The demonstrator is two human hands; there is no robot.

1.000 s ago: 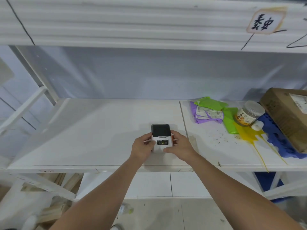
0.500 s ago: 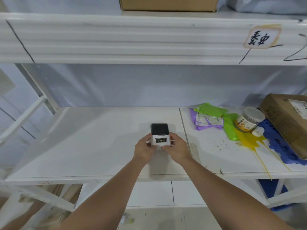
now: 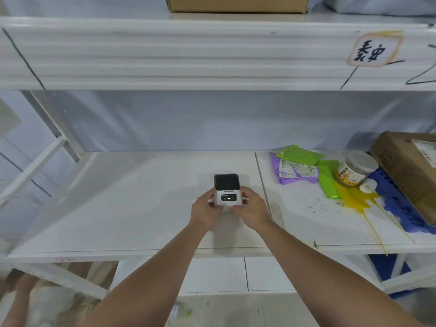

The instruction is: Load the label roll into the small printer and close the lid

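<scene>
A handwritten label (image 3: 374,50) on the upper shelf beam (image 3: 188,55), up at one o'clock, carries two black Chinese characters, hard to read with certainty. The jar (image 3: 355,168) at three o'clock shows printed characters, too small to make out. The printer (image 3: 227,191) panel's print is unreadable.

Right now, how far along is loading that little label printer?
Looks nearly done: the small white printer with a dark lid appears closed, its front light glowing, and no label roll is in view. Left hand and right hand grip its sides on the white shelf board. Whether the lid is fully latched can't be told.
</scene>
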